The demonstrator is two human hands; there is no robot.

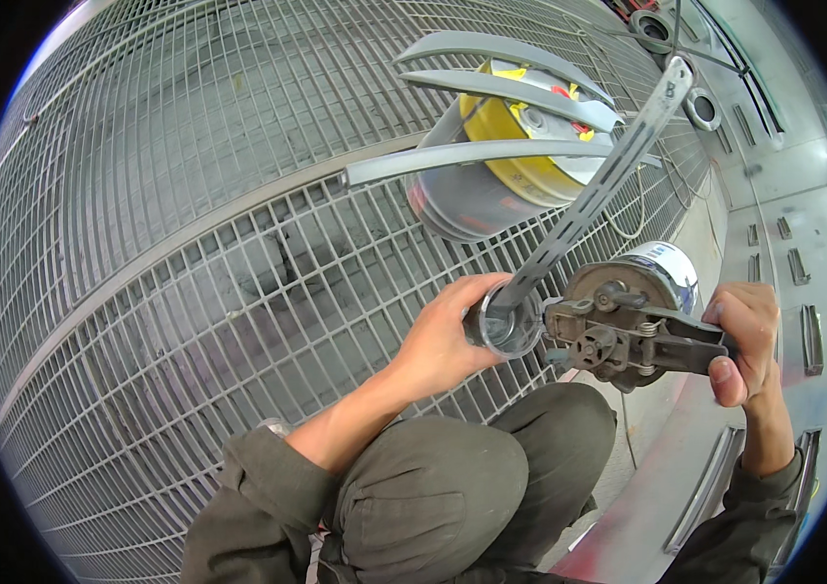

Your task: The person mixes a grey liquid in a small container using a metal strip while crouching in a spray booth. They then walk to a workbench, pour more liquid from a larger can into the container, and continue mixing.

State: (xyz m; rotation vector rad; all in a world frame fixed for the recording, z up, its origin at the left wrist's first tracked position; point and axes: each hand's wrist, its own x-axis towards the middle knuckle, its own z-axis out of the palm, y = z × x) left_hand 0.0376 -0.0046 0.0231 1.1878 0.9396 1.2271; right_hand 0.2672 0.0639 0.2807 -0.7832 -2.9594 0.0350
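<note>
While the person's left hand [448, 336] wraps around the outer wall of a clear, round, open-topped cup [522, 346] with grey contents, the right hand [749, 336] is clenched on the dark lever handle [691, 352] of a grimy metal pouring lid [595, 341]. That lid is fitted to a tilted cylindrical can [668, 273] with a white and blue side, and its front end sits right beside the cup's rim. A long grey metal strip with slots [589, 193] stands in the cup, leaning up and to the right. Just below are the person's knees in dark olive trousers [433, 482], leaving little room on that side; beyond the cup, a grey and yellow bucket [491, 180] bearing curved grey strips [472, 156] closes off the far side. Leftward, the metal floor grating [190, 263] spreads wide and open, while a pale wall [783, 253] rises on the right. Most of the left fingers are hidden behind the cup, the slotted strip's lower end is hard to make out, and the lid covers much of the can. Whether liquid is running cannot be told. Black fisheye edges cut off both sleeves.
</note>
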